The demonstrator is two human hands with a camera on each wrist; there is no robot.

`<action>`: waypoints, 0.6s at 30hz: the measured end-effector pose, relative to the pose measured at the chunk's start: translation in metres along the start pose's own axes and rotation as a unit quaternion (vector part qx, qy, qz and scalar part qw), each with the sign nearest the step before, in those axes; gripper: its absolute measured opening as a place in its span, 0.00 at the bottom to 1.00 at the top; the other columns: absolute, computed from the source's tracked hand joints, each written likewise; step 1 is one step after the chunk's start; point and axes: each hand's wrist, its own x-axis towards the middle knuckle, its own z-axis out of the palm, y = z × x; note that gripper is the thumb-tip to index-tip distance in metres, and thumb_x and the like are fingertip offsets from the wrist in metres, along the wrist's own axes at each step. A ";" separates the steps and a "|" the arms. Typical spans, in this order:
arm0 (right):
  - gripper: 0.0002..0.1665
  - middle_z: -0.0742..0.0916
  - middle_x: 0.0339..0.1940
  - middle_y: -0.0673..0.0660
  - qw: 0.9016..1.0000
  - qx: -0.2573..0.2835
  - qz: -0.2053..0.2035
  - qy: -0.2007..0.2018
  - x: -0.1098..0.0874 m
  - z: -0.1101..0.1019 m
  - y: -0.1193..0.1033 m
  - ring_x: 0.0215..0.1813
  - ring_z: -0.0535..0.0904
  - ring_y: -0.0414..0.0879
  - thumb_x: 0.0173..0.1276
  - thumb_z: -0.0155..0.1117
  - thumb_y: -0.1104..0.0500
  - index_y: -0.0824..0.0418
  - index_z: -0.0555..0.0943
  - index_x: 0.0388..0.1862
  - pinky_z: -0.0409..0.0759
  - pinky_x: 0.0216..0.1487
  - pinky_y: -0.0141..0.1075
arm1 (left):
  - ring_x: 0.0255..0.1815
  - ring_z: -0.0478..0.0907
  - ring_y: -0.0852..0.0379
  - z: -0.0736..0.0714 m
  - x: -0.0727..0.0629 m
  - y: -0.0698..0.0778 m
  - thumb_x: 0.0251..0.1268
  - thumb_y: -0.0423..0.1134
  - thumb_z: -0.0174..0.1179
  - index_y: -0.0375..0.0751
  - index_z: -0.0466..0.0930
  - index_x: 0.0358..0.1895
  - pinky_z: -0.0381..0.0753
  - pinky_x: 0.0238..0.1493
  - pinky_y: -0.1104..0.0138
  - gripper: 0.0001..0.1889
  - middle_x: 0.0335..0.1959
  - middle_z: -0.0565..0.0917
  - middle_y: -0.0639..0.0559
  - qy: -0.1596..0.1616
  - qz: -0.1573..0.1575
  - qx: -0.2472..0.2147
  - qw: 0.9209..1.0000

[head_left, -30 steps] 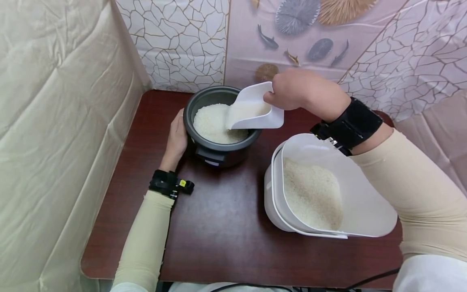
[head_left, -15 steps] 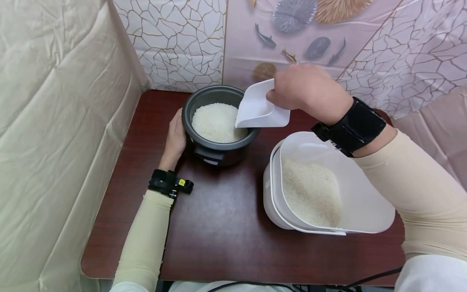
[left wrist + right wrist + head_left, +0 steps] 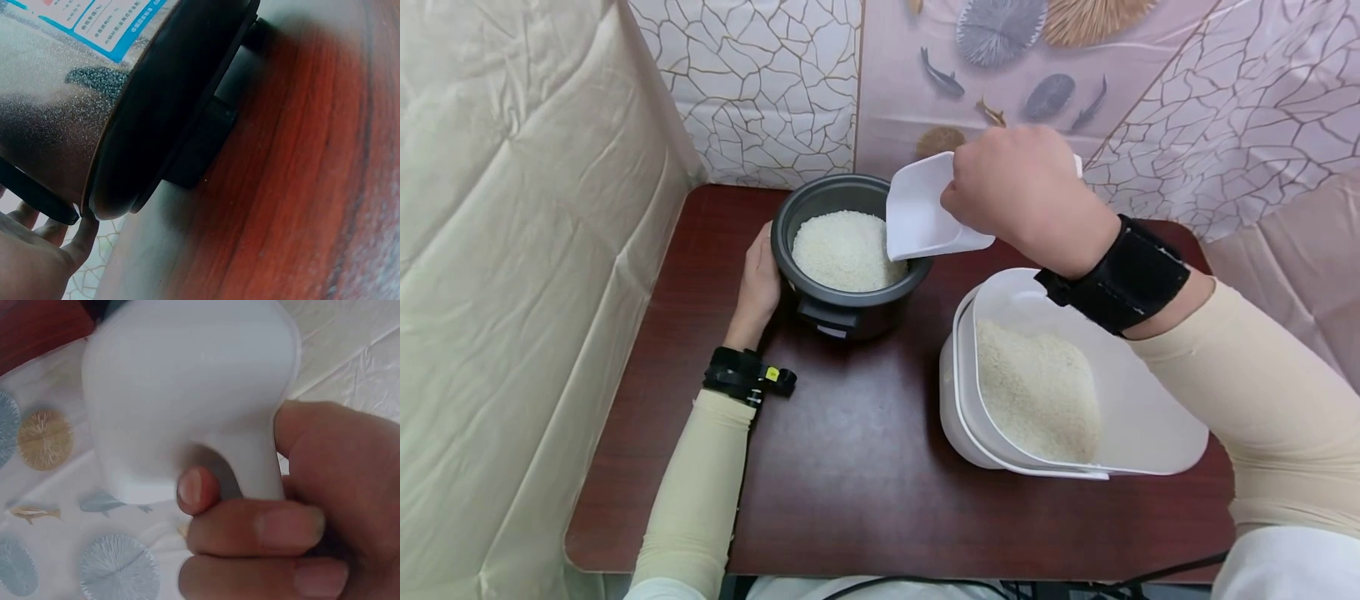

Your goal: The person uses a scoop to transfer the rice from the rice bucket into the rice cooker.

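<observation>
A dark rice cooker, holding a mound of white rice, stands near the back of the table. My left hand holds its left side; in the left wrist view, fingers reach behind the black side handle. Above the right rim, a white scoop is tilted with its mouth toward the rice. No rice shows inside it. My right hand grips the scoop, and the right wrist view shows fingers curled round its handle.
To the right stands an uncovered white bin with rice in it, below my right forearm. The dark red table meets patterned cloth at the back and beige cloth on the left. A cable lies at the front edge.
Rice was sliding from the scoop into the cooker a second ago; now the scoop shows none. The right hand has tipped it further and raised it slightly. The left hand stays on the cooker.
</observation>
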 end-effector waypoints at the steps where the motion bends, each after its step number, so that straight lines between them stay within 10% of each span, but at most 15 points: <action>1: 0.20 0.78 0.18 0.57 1.000 -0.005 -0.005 0.022 -0.001 0.002 -0.002 0.25 0.76 0.58 0.71 0.53 0.55 0.59 0.79 0.19 0.72 0.20 0.54 | 0.70 0.72 0.56 0.000 0.000 0.000 0.92 0.41 0.34 0.33 0.75 0.72 0.67 0.74 0.61 0.24 0.68 0.79 0.39 -0.001 -0.002 -0.001 1.000; 10: 0.19 0.70 0.11 0.55 0.969 -0.065 -0.084 0.224 -0.005 0.013 -0.015 0.16 0.64 0.52 0.61 0.54 0.72 0.59 0.68 0.13 0.59 0.16 0.44 | 0.68 0.73 0.55 -0.001 0.000 -0.001 0.92 0.42 0.35 0.34 0.76 0.71 0.68 0.73 0.61 0.24 0.66 0.79 0.40 0.001 0.002 -0.007 1.000; 18: 0.24 0.71 0.11 0.57 0.940 -0.082 -0.155 0.292 0.000 0.023 -0.017 0.17 0.71 0.56 0.69 0.64 0.66 0.60 0.64 0.16 0.67 0.27 0.46 | 0.70 0.72 0.56 0.000 0.001 0.000 0.92 0.42 0.34 0.32 0.75 0.72 0.67 0.74 0.62 0.25 0.68 0.78 0.39 -0.001 0.000 -0.006 1.000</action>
